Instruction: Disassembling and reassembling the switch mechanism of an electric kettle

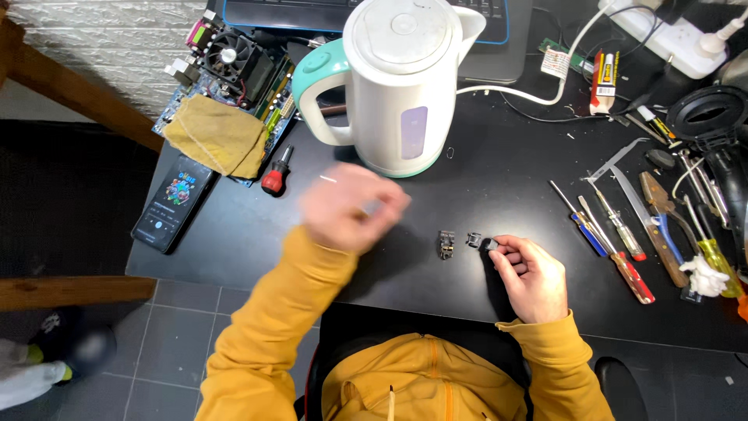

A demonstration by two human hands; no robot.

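Note:
My right hand (531, 274) rests on the black table (483, 179), its fingertips pinching a small grey metal part (477, 240). A second small dark part (446, 245) lies on the table just left of it. My left hand (351, 206) is raised above the table in front of the white and teal electric kettle (393, 82). It is motion-blurred, with the fingers curled; whether it holds anything I cannot tell.
Several screwdrivers, pliers and tweezers (623, 234) lie at the right. A red-handled stubby screwdriver (276, 173), a yellow cloth (216, 136) on a circuit board, and a phone (171, 203) lie at the left. A laptop and a power strip (670, 31) lie at the back.

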